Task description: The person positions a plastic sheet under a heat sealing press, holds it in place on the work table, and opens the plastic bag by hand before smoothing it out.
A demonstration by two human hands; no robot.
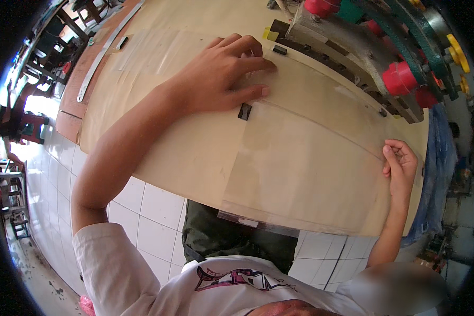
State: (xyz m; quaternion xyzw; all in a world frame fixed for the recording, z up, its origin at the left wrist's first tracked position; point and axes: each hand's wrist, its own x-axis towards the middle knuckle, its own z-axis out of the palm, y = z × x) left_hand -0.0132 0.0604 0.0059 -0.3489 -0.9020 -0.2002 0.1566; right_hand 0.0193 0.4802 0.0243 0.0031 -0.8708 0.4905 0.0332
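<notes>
A clear plastic sheet (305, 158) lies across the tan tabletop (189, 152), its near end hanging over the front edge by my lap. Its far edge runs slantwise between my hands. My left hand (231, 71) rests at the far left end of that edge, fingers spread, thumb and index finger touching down beside it. Just below that thumb sits a small black block (245, 111). At the right end of the edge, my right hand (400, 160) is closed, with its fingers curled and thumb pressed in on the sheet's edge. The exact pinch is partly hidden by the fingers.
A machine with a metal bar (347, 58), red-wrapped parts and green wheels stands at the far right. Another small black block (279, 49) lies by the bar. More clear film (179, 50) and a metal ruler (108, 50) lie at left. Blue plastic (438, 168) hangs at right.
</notes>
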